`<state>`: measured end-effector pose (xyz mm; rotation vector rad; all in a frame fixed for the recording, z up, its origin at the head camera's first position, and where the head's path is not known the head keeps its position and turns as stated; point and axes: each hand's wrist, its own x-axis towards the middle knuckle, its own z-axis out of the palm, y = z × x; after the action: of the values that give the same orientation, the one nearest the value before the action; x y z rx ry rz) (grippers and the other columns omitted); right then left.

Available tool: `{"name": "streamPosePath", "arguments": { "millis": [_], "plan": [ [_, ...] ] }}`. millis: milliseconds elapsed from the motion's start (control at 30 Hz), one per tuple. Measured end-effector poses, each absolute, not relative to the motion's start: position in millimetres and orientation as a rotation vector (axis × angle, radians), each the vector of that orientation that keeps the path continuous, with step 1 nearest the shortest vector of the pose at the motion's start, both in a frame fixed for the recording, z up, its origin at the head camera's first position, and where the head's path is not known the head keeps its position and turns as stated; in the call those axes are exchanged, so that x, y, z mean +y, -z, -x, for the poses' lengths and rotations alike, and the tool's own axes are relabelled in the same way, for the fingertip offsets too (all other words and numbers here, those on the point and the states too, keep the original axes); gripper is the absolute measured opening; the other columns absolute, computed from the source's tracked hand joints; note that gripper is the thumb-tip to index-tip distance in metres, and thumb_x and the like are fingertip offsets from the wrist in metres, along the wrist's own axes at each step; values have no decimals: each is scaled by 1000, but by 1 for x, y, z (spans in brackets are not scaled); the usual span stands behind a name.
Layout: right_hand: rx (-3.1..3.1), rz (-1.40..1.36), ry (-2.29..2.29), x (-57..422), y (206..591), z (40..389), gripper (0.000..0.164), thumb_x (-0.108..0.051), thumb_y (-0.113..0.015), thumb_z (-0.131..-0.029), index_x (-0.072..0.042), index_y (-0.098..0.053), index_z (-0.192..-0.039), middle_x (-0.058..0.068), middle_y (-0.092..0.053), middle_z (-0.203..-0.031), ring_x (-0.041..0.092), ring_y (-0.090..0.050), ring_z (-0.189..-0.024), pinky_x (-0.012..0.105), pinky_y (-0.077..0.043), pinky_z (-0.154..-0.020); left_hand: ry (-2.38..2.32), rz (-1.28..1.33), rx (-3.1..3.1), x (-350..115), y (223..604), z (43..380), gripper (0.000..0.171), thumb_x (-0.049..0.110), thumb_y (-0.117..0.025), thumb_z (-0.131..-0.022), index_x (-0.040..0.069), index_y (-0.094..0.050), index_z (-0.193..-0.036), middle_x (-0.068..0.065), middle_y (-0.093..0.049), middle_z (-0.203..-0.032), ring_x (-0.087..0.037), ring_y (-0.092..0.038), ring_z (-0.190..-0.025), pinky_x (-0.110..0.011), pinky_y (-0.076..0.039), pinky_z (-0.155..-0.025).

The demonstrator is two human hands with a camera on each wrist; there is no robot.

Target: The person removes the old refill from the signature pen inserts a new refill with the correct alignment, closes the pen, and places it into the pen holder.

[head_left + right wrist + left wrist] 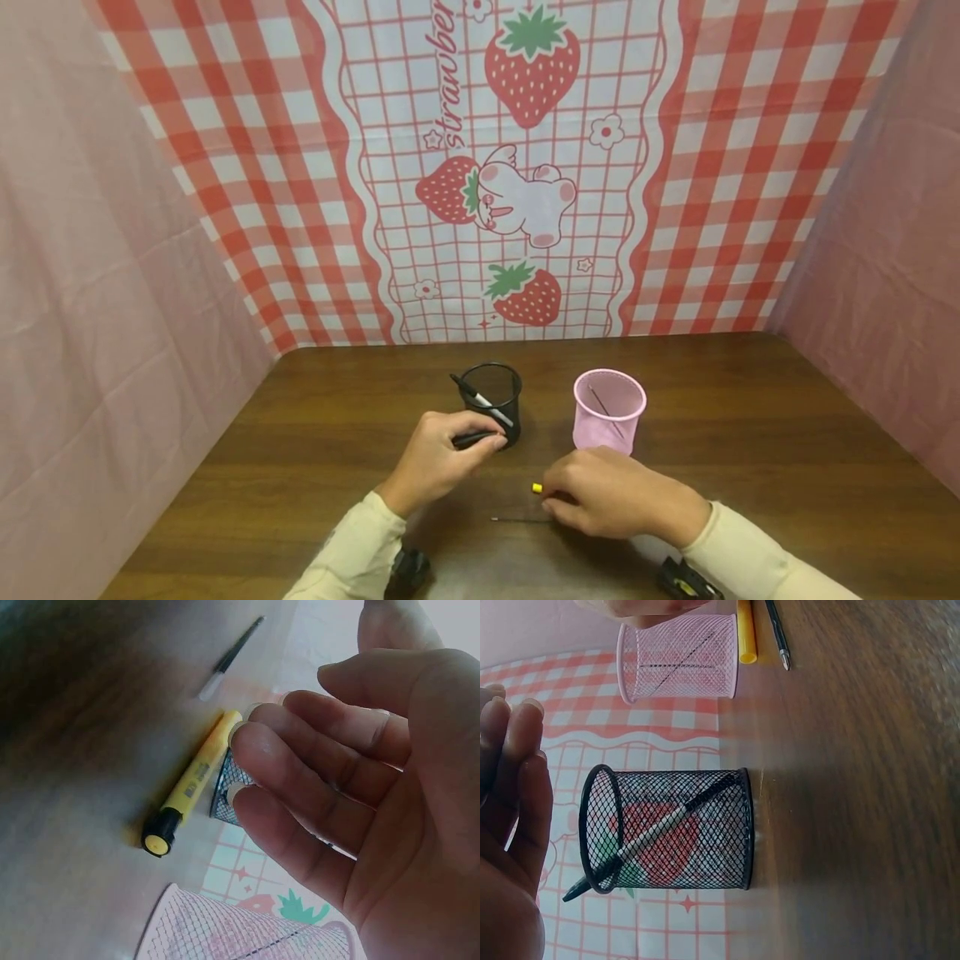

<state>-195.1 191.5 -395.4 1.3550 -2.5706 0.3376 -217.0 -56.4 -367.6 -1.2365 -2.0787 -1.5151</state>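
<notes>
My left hand (438,458) is in front of the black mesh pen cup (510,417), thumb and fingertips together on a slim black pen-like thing (472,438), mostly hidden by the fingers. Inside that cup leans a marker (652,836) with a pale barrel and black ends. Loosely bent, the fingers of my right hand (618,496) hold nothing; they hover by a yellow highlighter (193,776) with a black end, lying on the table. A thin dark pen (236,656) with a pale tip lies near the highlighter, partly under the hand in the head view.
A pink mesh cup (600,433) stands behind my right hand, with thin dark sticks (606,412) leaning inside. The brown wooden table (337,400) ends at a strawberry-print cloth (528,300). Pink drapes (862,275) hang at both sides.
</notes>
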Motion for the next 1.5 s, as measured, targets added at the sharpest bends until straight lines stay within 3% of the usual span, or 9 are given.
{"name": "streamPosePath", "arguments": {
  "millis": [500, 767, 1267, 1400, 1500],
  "plan": [
    [-2540, -1270, -365, 201, 374, 198, 16, -22, -73, -90, -27, -64, -78, -24, -51, -72, -6, -47, -63, 20, -45, -56, 1469, 1216, -2076, -57, 370, 219, 6, -5, -75, -86, -4, -73, -91, -10, -73, -79, -3, -61, -49, -22, -53, -46],
    [-2472, -1198, -412, 209, 367, 199, 9, -18, -73, -89, -24, -70, -84, -23, -54, -75, -7, -48, -64, 20, -46, -58, 1474, 1213, -2081, -57, 371, 218, 5, -5, -75, -86, -5, -73, -91, -12, -73, -79, -25, -62, -44, -21, -52, -45],
    [-2326, -1049, -338, 230, 357, 205, 11, -18, -76, -84, -25, -68, -81, -24, -56, -77, 0, -56, -70, 34, -53, -64, 1516, 1234, -2096, -55, 370, 217, 5, -7, -74, -85, -6, -73, -90, -11, -71, -74, -19, -62, -45, -22, -52, -44],
    [-2344, -999, -335, 235, 355, 206, 16, -17, -76, -84, -27, -65, -79, -25, -52, -74, 0, -53, -66, 31, -51, -61, 1492, 1236, -2082, -54, 371, 217, 5, -6, -75, -85, -5, -73, -89, -7, -70, -69, -13, -61, -45, -21, -50, -44],
    [-2332, -983, -341, 237, 354, 207, 21, -17, -76, -84, -28, -60, -76, -23, -48, -70, -2, -47, -61, 25, -46, -56, 1501, 1242, -2083, -54, 372, 217, 5, -6, -75, -85, -5, -73, -89, -7, -70, -69, -18, -61, -44, -21, -50, -44]
  ]
}}
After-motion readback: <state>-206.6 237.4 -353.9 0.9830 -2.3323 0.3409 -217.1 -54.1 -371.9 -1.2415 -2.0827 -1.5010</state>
